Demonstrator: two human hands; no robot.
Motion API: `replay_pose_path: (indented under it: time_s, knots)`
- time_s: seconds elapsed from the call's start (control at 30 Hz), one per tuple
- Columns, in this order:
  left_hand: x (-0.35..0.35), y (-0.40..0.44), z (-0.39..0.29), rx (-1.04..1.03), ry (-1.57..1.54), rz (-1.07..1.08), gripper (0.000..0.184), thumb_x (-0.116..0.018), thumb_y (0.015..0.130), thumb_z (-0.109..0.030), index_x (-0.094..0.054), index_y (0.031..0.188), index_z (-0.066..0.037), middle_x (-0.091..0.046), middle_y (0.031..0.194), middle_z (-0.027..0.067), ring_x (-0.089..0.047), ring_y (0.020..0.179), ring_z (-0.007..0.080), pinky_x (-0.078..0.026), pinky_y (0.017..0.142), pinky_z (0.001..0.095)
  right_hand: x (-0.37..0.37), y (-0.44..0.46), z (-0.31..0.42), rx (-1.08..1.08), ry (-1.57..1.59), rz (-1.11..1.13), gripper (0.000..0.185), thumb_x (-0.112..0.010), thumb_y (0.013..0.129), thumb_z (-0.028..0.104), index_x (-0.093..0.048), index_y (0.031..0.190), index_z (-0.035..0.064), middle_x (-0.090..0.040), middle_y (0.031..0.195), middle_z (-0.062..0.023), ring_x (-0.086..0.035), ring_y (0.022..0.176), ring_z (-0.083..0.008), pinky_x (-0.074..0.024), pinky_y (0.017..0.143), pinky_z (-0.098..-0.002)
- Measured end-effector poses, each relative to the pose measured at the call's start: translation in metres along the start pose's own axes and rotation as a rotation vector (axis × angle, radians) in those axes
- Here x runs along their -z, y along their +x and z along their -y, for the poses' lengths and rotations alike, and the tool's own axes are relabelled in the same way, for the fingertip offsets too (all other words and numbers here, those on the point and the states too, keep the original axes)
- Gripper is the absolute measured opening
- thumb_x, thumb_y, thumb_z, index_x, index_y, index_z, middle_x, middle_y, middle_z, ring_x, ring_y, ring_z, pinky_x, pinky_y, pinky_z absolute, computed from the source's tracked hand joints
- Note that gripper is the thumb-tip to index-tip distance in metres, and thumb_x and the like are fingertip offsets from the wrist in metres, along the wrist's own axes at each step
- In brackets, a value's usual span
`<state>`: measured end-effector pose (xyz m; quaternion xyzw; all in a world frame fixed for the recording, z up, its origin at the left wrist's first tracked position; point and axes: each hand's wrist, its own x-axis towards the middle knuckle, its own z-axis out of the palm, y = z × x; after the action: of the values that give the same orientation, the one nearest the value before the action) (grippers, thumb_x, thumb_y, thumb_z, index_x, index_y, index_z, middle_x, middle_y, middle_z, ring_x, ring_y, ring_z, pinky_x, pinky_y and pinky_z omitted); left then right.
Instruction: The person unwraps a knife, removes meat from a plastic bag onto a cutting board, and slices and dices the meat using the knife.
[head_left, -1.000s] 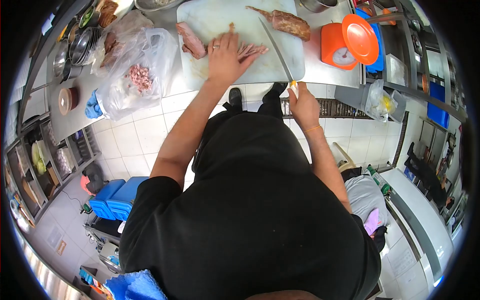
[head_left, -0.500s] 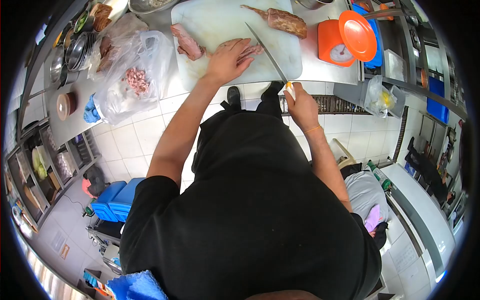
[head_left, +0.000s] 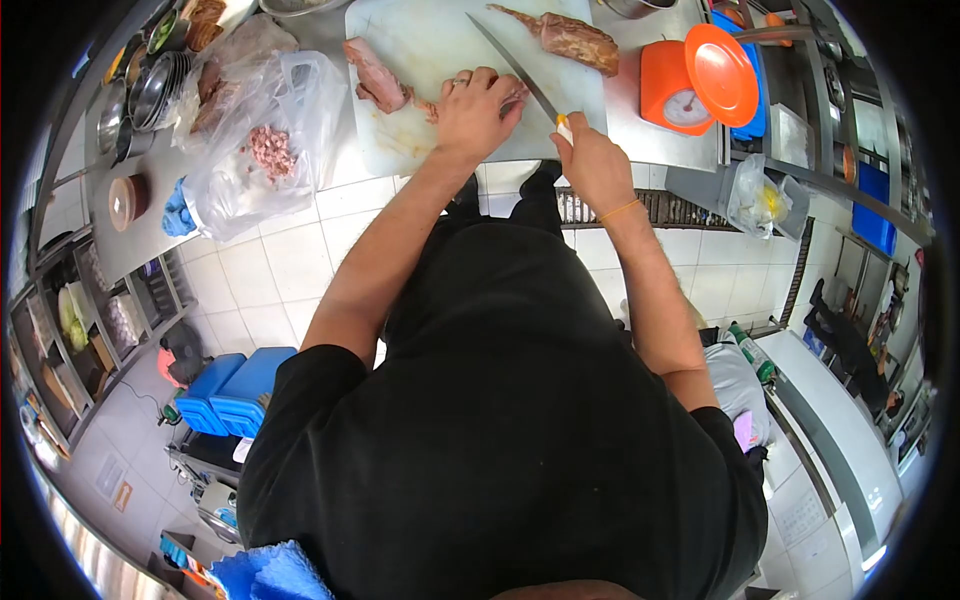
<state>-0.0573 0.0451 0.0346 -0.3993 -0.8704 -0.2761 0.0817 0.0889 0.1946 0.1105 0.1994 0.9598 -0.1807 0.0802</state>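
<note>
Hands w/ meat (L), knife (R)

A long steel knife extends over a rectangular white cutting board, left of elongated brown meat; a boxy orange scale stands right of the board.

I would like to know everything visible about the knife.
The knife has a long, narrow, grey, metallic-looking blade and a pale handle, yellow near the blade. The right hand grips the handle. The blade slants over the board, its tip pointing forward and left; whether it touches anything there is unclear.
</note>
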Motion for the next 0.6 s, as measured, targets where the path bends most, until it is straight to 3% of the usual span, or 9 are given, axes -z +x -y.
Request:
replay_pose_path:
  time_s: [0.4, 0.6]
  knots:
    - [-0.003, 0.007, 0.000, 0.008, 0.021, 0.078, 0.013, -0.077, 0.092, -0.031, -0.080, 0.102, -0.022, -0.071, 0.104, 0.0022, -0.068, 0.104, 0.0284, -0.050, 0.089, 0.0472, -0.025, 0.014, -0.009, -0.010, -0.030, 0.072, 0.033, -0.061, 0.106, 0.030, -0.053, 0.122, 0.0014, -0.075, 0.085, -0.0231, -0.075, 0.082, -0.0437, -0.0591, 0.074, -0.0555]
    - [0.001, 0.008, 0.002, 0.012, -0.002, 0.114, 0.016, -0.077, 0.091, -0.029, -0.078, 0.104, -0.020, -0.071, 0.106, 0.0038, -0.069, 0.103, 0.0297, -0.051, 0.089, 0.0477, 0.001, 0.048, 0.007, 0.063, -0.027, 0.100, 0.037, -0.061, 0.106, 0.028, -0.053, 0.127, -0.0006, -0.075, 0.092, -0.0265, -0.075, 0.085, -0.0457, -0.0590, 0.076, -0.0558]
